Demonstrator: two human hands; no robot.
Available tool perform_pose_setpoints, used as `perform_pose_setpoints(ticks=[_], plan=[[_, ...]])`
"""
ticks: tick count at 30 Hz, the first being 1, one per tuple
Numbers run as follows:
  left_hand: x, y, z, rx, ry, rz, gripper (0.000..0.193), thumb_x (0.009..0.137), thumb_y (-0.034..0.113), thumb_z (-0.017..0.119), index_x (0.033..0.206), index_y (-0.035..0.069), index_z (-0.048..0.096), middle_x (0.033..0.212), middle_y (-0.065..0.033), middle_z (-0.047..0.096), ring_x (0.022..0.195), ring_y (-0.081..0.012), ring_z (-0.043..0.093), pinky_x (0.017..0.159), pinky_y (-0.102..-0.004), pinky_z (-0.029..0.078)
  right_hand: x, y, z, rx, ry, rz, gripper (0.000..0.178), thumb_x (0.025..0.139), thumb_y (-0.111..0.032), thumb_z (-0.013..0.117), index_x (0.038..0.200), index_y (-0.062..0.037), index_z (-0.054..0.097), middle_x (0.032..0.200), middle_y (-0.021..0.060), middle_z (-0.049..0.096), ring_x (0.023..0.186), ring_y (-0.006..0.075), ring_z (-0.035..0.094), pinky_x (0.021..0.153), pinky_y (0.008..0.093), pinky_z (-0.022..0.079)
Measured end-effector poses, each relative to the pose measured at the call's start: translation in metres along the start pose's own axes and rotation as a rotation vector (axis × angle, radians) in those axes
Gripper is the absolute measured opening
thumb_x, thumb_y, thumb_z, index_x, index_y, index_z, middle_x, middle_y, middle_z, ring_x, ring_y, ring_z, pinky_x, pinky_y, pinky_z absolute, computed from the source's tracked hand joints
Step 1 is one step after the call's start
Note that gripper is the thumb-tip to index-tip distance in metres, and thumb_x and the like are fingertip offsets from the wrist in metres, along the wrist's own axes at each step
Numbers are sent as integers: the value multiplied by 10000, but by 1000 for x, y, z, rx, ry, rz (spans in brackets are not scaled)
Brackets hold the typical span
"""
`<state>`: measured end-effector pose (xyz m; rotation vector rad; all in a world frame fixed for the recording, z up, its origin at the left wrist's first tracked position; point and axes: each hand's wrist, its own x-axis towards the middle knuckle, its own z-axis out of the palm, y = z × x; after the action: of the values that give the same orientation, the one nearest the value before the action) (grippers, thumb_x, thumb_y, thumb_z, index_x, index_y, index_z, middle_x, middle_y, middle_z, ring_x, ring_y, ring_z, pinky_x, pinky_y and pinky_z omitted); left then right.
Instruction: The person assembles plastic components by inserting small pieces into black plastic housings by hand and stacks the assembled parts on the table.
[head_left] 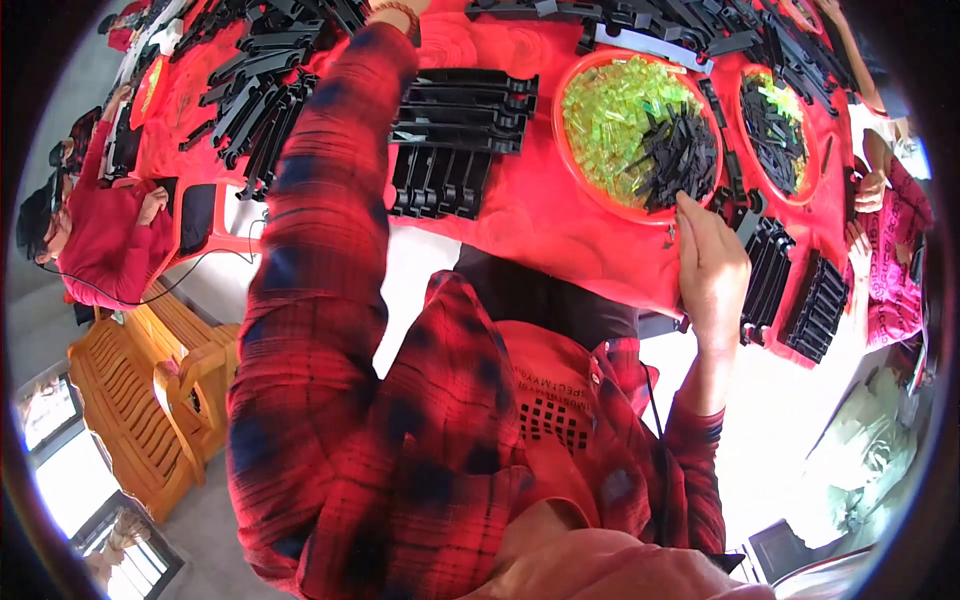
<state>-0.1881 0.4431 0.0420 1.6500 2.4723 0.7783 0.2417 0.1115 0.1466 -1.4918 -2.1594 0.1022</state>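
Presently holds the right hand at the five o'clock rim of the red basin, with fingertips drawn close together; cannot tell of any piece pinched between them. Finds the black strips heaped inside the basin, toward twelve o'clock from those fingertips and just beside them, with long axes pointing many ways. Sees the yellow-green pieces in the same basin, toward ten or eleven o'clock. Stretches the left hand well away toward eleven o'clock, mostly cut off by the view's upper edge; cannot tell its grip. Has the right hand clearly nearer to the strips, with black holders set in rows toward ten o'clock from it.
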Motion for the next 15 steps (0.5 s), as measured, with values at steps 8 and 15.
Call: perform_pose_setpoints(ticks=[8, 15], plan=[[-113, 93, -138, -794, -634, 129, 103, 759, 95, 675, 815, 9, 678, 634, -47, 609, 514, -171, 576, 479, -320, 434, -56, -25, 27, 367, 62, 102, 263, 879, -21, 683, 1141, -3, 670, 907, 156, 692, 771, 300, 684, 698, 358, 550], [-344, 111, -127, -1223, -933, 43, 395, 813, 130, 746, 1159, -20, 629, 1004, -39, 663, 899, -108, 617, 781, -256, 487, -78, -72, 48, 522, -137, 207, 769, 852, -230, 765, 1464, -2, 358, 1311, 219, 555, 1011, 311, 669, 854, 382, 540]])
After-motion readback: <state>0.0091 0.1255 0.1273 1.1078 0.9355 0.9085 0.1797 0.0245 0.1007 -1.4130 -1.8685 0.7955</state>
